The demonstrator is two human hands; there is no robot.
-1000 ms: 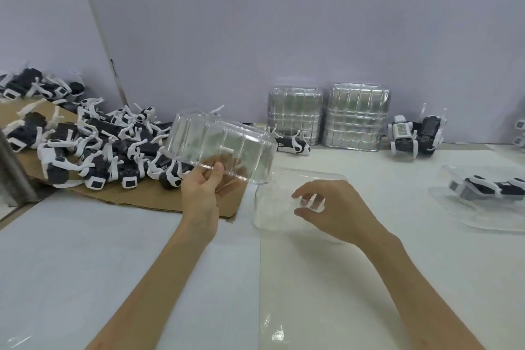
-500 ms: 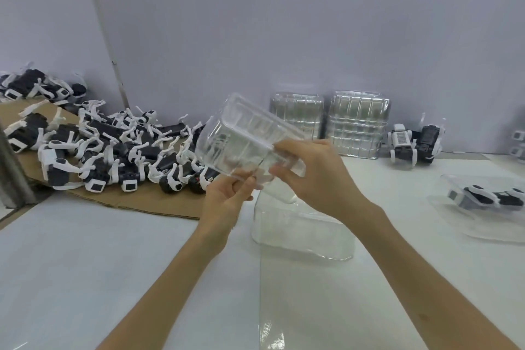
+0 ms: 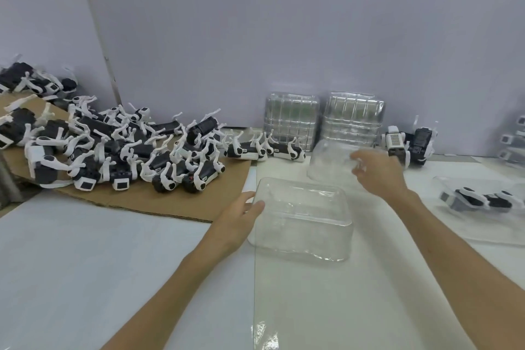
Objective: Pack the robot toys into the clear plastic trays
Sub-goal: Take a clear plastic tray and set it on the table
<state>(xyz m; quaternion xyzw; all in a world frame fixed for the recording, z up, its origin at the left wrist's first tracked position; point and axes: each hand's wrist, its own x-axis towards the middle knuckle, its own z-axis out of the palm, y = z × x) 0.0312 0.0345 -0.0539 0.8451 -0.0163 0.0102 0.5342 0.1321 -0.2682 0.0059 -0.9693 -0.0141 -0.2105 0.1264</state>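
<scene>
Separated; near tray touches left hand; right hand perhaps grips far tray

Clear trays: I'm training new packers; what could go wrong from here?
The left hand only touches the near clear tray at its edge, so it may slide when loaded.
The right hand pinches the far clear tray; thin plastic may buckle.
The piled robot toys have interlocked legs; lifting one may drag others.
</scene>
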